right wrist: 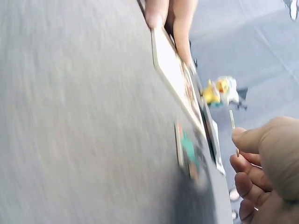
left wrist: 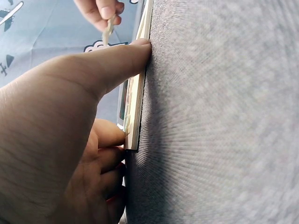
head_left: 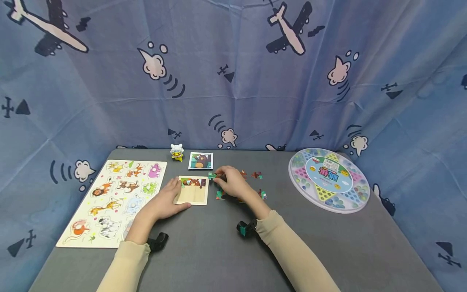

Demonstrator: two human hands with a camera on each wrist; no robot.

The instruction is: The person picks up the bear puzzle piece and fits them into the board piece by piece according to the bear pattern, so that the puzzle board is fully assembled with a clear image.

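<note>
A square wooden puzzle board [head_left: 195, 198] lies mid-table, with bear-picture pieces along its far side and bare wood nearer the person. My left hand [head_left: 160, 207] rests against it, fingers along its left side and thumb at the near edge. Just right of the board, my right hand [head_left: 233, 183] pinches a small green puzzle piece [head_left: 211, 176] between thumb and fingertips. The right wrist view shows that thin piece [right wrist: 232, 119] edge-on, raised off the table. Loose puzzle pieces [head_left: 257, 175] lie around and partly hidden under the right hand, one green piece [head_left: 220, 195] close to the board.
Behind the board lie a bear picture card [head_left: 201, 161] and a small white-and-yellow figurine [head_left: 176, 152]. A large animal peg board [head_left: 109, 202] spreads at left, partly under the left forearm. At right sits a round board game [head_left: 329, 180]. A curtain [head_left: 233, 81] hangs behind the table.
</note>
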